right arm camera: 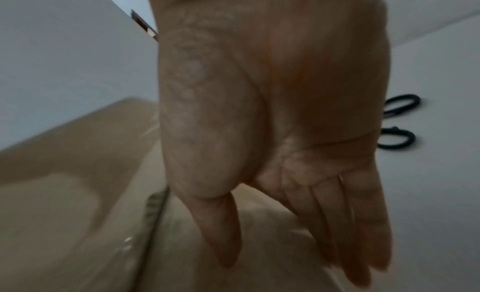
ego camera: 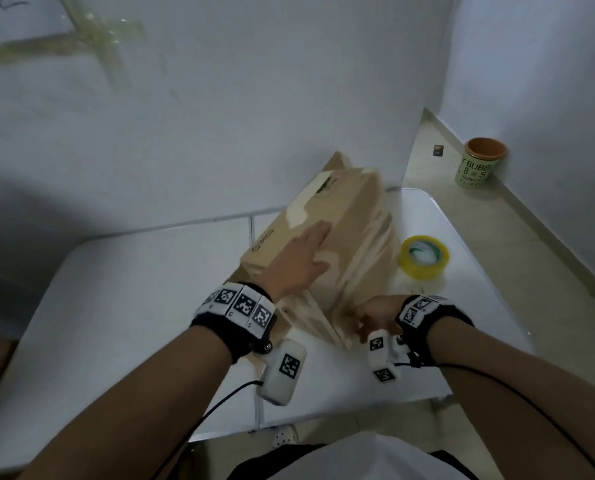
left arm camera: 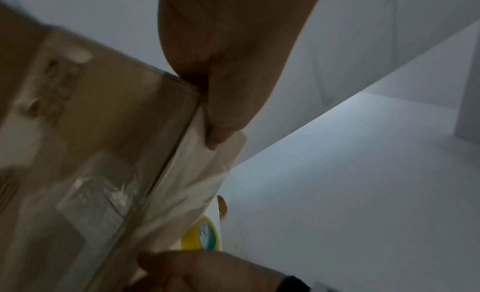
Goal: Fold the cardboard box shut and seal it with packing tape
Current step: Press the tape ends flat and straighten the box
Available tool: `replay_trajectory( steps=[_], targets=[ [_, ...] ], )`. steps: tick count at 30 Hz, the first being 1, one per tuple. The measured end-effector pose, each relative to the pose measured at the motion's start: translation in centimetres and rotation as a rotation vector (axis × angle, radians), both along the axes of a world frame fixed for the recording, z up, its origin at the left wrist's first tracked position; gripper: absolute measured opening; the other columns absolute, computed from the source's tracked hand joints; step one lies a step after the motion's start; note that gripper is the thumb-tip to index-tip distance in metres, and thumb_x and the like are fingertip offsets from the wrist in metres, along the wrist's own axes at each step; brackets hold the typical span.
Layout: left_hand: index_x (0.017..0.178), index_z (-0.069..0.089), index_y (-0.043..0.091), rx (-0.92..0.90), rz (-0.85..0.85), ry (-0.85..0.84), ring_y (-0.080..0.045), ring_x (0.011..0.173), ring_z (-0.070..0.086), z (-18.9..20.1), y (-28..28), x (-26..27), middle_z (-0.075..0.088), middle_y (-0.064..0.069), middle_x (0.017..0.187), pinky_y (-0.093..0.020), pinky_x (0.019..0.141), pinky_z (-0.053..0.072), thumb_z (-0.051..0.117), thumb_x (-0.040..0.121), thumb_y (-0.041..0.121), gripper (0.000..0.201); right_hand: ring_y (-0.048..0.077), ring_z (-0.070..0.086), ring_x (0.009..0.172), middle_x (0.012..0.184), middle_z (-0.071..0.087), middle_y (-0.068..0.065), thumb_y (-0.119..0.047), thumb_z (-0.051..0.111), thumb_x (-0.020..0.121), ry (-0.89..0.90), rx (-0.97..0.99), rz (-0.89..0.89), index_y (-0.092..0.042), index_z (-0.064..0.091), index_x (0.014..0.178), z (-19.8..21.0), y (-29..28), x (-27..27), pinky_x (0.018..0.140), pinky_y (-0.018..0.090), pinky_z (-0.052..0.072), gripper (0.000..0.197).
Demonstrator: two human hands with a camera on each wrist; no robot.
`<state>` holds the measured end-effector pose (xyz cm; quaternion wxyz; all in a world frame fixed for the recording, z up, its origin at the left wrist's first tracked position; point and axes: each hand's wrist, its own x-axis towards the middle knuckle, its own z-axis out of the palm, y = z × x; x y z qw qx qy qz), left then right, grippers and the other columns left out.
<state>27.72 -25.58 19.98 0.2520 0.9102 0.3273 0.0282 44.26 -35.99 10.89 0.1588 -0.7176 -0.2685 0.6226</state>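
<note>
A brown cardboard box (ego camera: 354, 209), with white torn patches and clear tape on its sides, stands tilted on the white table (ego camera: 116, 289). My left hand (ego camera: 299, 261) lies flat on its upper face with the fingers straight. In the left wrist view the left hand (left arm camera: 233, 71) has its thumb over the edge of the box (left arm camera: 103, 132). My right hand (ego camera: 375, 317) is at the near lower corner of the box. In the right wrist view the right hand (right arm camera: 285, 112) touches the box (right arm camera: 64, 194) with straight fingers. A yellow roll of packing tape (ego camera: 423, 257) lies on the table right of the box.
Black-handled scissors (right arm camera: 400, 120) lie on the table to the right. A green cup (ego camera: 479, 167) with a brown rim stands on the floor by the wall. White walls are close behind the table and on the right. The table's left half is bare.
</note>
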Motion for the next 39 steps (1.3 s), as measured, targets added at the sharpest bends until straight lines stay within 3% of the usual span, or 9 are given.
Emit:
replay_trajectory(
  steps=[6, 14, 17, 19, 22, 25, 28, 33, 39],
  targets=[
    [0.155, -0.001, 0.03, 0.278, -0.177, 0.177, -0.018, 0.15, -0.003, -3.8, -1.4, -0.5, -0.005, 0.01, 0.162, -0.048, 0.12, 0.001, 0.043, 0.096, 0.009, 0.076, 0.027, 0.055, 0.1, 0.102, 0.056, 0.006, -0.017, 0.053, 0.096, -0.054, 0.142, -0.246, -0.015, 0.05, 0.109, 1.8, 0.9, 1.1, 0.094, 0.04, 0.049, 0.014],
    [0.15, -0.002, 0.046, 0.267, -0.181, 0.201, -0.004, 0.147, -0.011, -3.7, 3.5, -6.5, -0.01, 0.027, 0.157, -0.045, 0.119, -0.004, 0.044, 0.09, -0.004, 0.091, 0.037, 0.054, 0.104, 0.118, 0.049, 0.023, -0.023, 0.045, 0.096, -0.848, 0.518, -0.439, 0.003, 0.052, 0.113, 4.9, 4.4, 6.1, 0.086, 0.04, 0.044, 0.032],
    [0.147, 0.025, 0.041, 0.169, -0.018, 0.011, -0.003, 0.144, 0.013, -2.5, 5.5, -6.9, 0.014, 0.019, 0.157, -0.051, 0.119, 0.01, 0.056, 0.095, 0.028, 0.062, 0.037, 0.056, 0.105, 0.12, 0.056, 0.02, -0.028, 0.044, 0.097, -0.757, 0.579, -0.307, 0.0, 0.053, 0.116, 6.9, 7.4, 5.6, 0.088, 0.039, 0.046, 0.035],
    [0.141, 0.038, 0.025, 0.266, 0.231, -0.221, -0.019, 0.138, 0.035, -2.2, 7.0, -7.1, 0.033, 0.002, 0.153, -0.047, 0.113, 0.029, 0.064, 0.09, 0.022, 0.057, 0.036, 0.057, 0.109, 0.122, 0.058, 0.019, -0.032, 0.043, 0.096, -0.681, 0.513, -0.243, -0.002, 0.049, 0.125, 8.3, 8.9, 4.9, 0.09, 0.04, 0.048, 0.042],
    [0.116, 0.055, 0.007, -0.331, 0.761, -0.36, -0.029, 0.11, 0.056, -1.8, 7.7, -7.9, 0.057, -0.012, 0.122, -0.037, 0.082, 0.047, 0.056, 0.091, 0.014, 0.026, 0.036, 0.052, 0.119, 0.133, 0.052, 0.019, -0.039, 0.04, 0.098, -0.695, 0.381, -0.173, 0.001, 0.038, 0.138, 9.3, 10.1, 4.5, 0.096, 0.039, 0.043, 0.057],
    [0.099, 0.067, 0.001, -0.642, 0.867, -0.383, -0.031, 0.088, 0.067, -1.9, 7.4, -8.7, 0.07, -0.016, 0.101, -0.039, 0.073, 0.055, 0.062, 0.089, 0.022, 0.024, 0.034, 0.056, 0.113, 0.125, 0.058, 0.018, -0.043, 0.037, 0.099, -0.667, 0.342, -0.121, 0.0, 0.053, 0.124, 8.9, 10.0, 4.2, 0.094, 0.038, 0.044, 0.053],
    [0.117, 0.06, -0.004, -0.7, 0.878, -0.465, -0.031, 0.102, 0.067, -1.5, 7.0, -9.2, 0.069, -0.015, 0.11, -0.045, 0.091, 0.055, 0.065, 0.089, 0.019, 0.037, 0.032, 0.059, 0.108, 0.12, 0.063, 0.015, -0.032, 0.047, 0.092, -0.598, 0.337, -0.144, -0.003, 0.06, 0.116, 8.0, 10.0, 3.7, 0.092, 0.037, 0.048, 0.04],
    [0.121, 0.039, 0.014, -0.592, 0.877, -0.67, -0.01, 0.086, 0.06, 0.8, 6.9, -10.3, 0.058, 0.0, 0.103, -0.027, 0.069, 0.052, 0.064, 0.091, 0.013, 0.039, 0.028, 0.06, 0.103, 0.109, 0.066, 0.009, -0.026, 0.049, 0.088, -0.471, 0.501, -0.273, -0.009, 0.065, 0.1, 9.5, 10.5, 2.8, 0.095, 0.041, 0.049, 0.026],
    [0.134, 0.03, 0.01, -0.562, 1.04, -0.653, -0.025, 0.101, 0.052, -1.0, 5.7, -12.4, 0.049, -0.011, 0.125, -0.041, 0.078, 0.046, 0.057, 0.09, 0.002, 0.052, 0.029, 0.054, 0.118, 0.13, 0.058, 0.011, -0.057, 0.048, 0.086, -0.21, 0.372, -0.231, -0.007, 0.055, 0.128, 7.2, 9.7, 1.6, 0.102, 0.042, 0.044, 0.066]
  ],
)
